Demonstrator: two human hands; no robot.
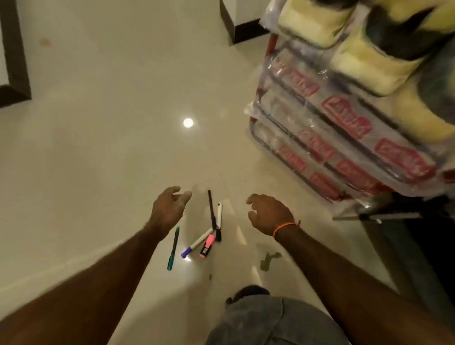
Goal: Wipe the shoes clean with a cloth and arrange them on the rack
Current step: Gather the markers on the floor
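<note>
Overhead, both hands are hovering empty above pens scattered on a glossy floor.

Up at the right, the rack (333, 140) is standing wrapped in clear plastic with red printed labels, and pale yellow shoes (372, 61) with dark openings are sitting on its top tier, blurred enough that their count is perhaps three or four. The left hand (168, 209) and right hand (268, 215) are hanging with loosely curled fingers, holding nothing; an orange band (284, 227) is circling the right wrist. Between them a black pen (211, 209), a white marker (219, 218), a pink highlighter (208, 245), a blue-capped marker (197, 242) and a green pen (173, 249) are lying on the tiled floor (107, 116).
</note>
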